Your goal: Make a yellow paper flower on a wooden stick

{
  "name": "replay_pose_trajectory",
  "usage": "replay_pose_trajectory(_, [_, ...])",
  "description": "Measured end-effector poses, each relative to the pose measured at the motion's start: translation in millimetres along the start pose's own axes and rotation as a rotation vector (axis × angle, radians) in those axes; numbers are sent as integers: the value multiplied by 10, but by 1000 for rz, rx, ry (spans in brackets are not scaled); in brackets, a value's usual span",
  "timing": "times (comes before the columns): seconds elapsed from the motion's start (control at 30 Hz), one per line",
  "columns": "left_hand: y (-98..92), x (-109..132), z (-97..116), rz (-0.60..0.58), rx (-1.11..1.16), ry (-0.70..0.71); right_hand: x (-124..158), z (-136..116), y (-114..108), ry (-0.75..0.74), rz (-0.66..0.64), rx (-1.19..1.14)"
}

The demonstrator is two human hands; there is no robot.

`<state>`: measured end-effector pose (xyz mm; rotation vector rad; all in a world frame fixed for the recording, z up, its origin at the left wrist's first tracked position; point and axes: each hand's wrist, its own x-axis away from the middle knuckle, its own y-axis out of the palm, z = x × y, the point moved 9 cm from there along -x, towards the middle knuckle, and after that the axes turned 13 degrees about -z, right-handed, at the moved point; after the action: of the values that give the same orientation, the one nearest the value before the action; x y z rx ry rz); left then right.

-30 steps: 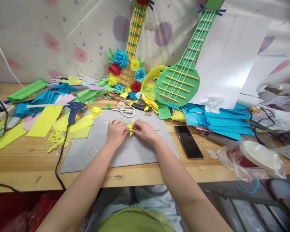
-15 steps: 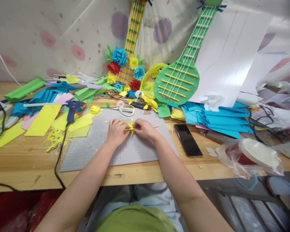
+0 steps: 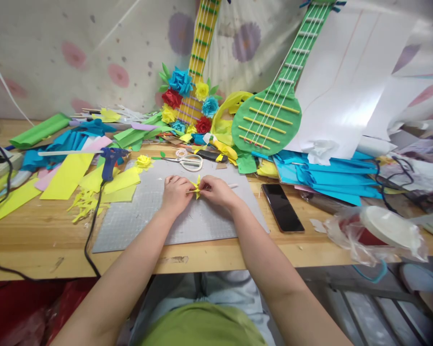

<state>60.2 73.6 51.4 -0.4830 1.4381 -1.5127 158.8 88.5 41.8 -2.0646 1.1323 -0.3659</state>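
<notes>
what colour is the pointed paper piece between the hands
The pointed paper piece is yellow; the head view shows it best.

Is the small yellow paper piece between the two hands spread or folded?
Spread, where visible: the small yellow paper piece has tips pointing in opposite directions between the left hand and right hand, which partly hide it.

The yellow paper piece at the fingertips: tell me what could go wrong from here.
The yellow paper piece, small and held between the left hand and right hand, might crease or tear under a hard pinch.

The black cord passes close to the left forearm; a snag could drag the blue glue gun.
</notes>
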Motion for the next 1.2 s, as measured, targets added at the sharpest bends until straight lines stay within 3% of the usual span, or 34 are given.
replay_pose_trajectory(0.5, [-54,13,-2,22,-72,-82,-5,43,-5,83,4,72])
replay_pose_trajectory(1.2, [-59,27,29,17,-65,64,-22,50,17,13,-24,43])
